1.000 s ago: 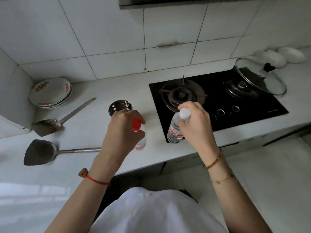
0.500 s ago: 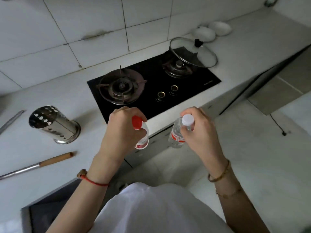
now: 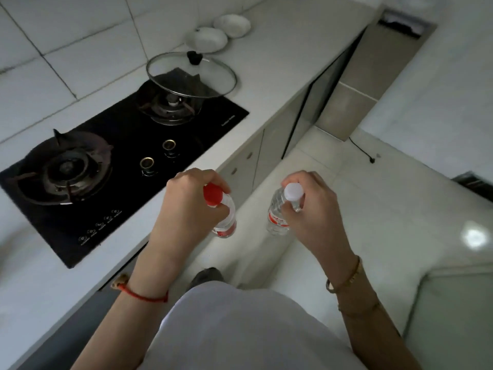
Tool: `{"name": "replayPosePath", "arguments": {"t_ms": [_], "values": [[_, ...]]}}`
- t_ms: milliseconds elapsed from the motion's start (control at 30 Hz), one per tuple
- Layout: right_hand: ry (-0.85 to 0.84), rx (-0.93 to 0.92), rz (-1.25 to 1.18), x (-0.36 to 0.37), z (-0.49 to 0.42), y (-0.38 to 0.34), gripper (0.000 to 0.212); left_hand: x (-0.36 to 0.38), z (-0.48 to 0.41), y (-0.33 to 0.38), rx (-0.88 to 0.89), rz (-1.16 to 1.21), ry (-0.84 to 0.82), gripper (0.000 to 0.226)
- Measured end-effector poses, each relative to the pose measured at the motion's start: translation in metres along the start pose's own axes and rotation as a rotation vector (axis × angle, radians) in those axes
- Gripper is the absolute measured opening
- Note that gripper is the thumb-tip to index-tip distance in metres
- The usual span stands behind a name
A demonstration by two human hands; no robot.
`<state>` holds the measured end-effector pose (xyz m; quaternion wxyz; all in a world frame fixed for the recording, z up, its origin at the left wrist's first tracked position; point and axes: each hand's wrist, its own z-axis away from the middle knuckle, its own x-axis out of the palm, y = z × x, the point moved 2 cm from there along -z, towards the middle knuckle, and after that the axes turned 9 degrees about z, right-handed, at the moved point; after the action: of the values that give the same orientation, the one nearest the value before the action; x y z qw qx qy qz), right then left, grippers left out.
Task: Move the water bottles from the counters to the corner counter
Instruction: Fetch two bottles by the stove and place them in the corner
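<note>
My left hand grips a small clear water bottle with a red cap by its neck. It hangs upright in the air just off the counter's front edge. My right hand holds a second clear bottle with a white cap the same way, above the floor. The two bottles are apart, roughly level with each other. Both carry red-and-white labels.
A black two-burner gas hob is set into the white counter on my left. A glass lid leans over the far burner, and two white bowls stand behind it. Pale tiled floor lies ahead and right.
The view has swung right along the counter. Both bottles, lifted off the counter a second ago, now hang past its front edge over the floor. The utensil holder and spatulas have left view.
</note>
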<state>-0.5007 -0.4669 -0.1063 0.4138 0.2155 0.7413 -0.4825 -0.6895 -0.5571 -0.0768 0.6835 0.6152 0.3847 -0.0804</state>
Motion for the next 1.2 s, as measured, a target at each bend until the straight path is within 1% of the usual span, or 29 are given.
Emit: {"name": "replayPosePath", "arguments": {"t_ms": [133, 300, 533, 667, 1033, 1200], "values": [[0.053, 0.093, 0.011, -0.017, -0.011, 0.032, 0.03, 0.033, -0.034, 0.024, 0.065, -0.035, -0.085, 0.031], [0.102, 0.216, 0.054, -0.033, -0.034, 0.07, 0.035, 0.073, -0.084, 0.05, 0.117, -0.011, -0.204, 0.032], [0.158, 0.351, 0.064, -0.046, -0.092, 0.128, 0.036, 0.132, -0.17, 0.08, 0.198, 0.01, -0.333, 0.033], [0.194, 0.38, 0.077, -0.059, -0.138, 0.16, 0.036, 0.162, -0.225, 0.1, 0.242, 0.03, -0.367, 0.034], [0.281, 0.437, 0.092, -0.087, -0.268, 0.239, 0.033, 0.236, -0.368, 0.153, 0.396, 0.014, -0.394, 0.032], [0.279, 0.463, 0.097, -0.097, -0.315, 0.272, 0.034, 0.264, -0.417, 0.174, 0.394, 0.013, -0.409, 0.032]]}}
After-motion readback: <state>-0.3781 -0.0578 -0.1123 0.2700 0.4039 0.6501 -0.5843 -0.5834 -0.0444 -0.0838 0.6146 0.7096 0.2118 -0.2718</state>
